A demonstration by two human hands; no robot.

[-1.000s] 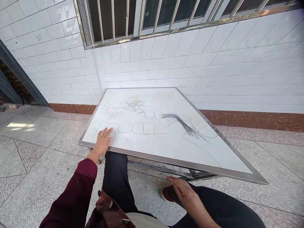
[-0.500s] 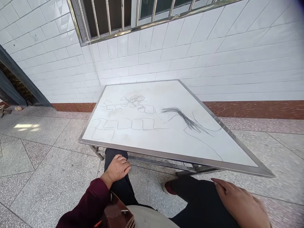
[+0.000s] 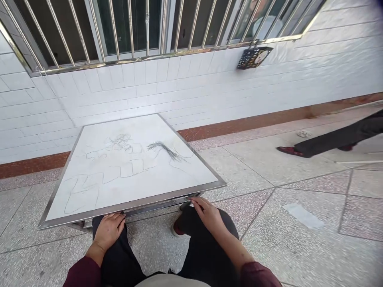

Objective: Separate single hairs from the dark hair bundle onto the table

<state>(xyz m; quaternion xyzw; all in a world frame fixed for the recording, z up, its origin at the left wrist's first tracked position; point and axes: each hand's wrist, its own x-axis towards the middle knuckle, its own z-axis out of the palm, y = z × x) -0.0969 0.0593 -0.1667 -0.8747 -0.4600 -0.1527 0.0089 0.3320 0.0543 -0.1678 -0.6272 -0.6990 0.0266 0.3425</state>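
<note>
A low white table (image 3: 89,213) with a metal frame stands in front of me, its top marked with thin pencil-like outlines. A dark bundle of hair-like strands (image 3: 166,150) lies on the far right part of the top. My left hand (image 3: 108,230) rests flat on my left knee just below the table's near edge, fingers spread. My right hand (image 3: 207,213) lies on my right knee, its fingertips touching the table's near right corner. Neither hand holds anything.
A white tiled wall with a barred window (image 3: 125,28) runs behind the table. A small dark patterned box (image 3: 253,56) hangs below the bars. Another person's leg and red shoe (image 3: 289,151) stretch over the terrazzo floor at right.
My left hand left the tabletop and came down onto my knee. My right hand moved forward to the table's near corner. My view turned right, bringing in the other person's leg.
</note>
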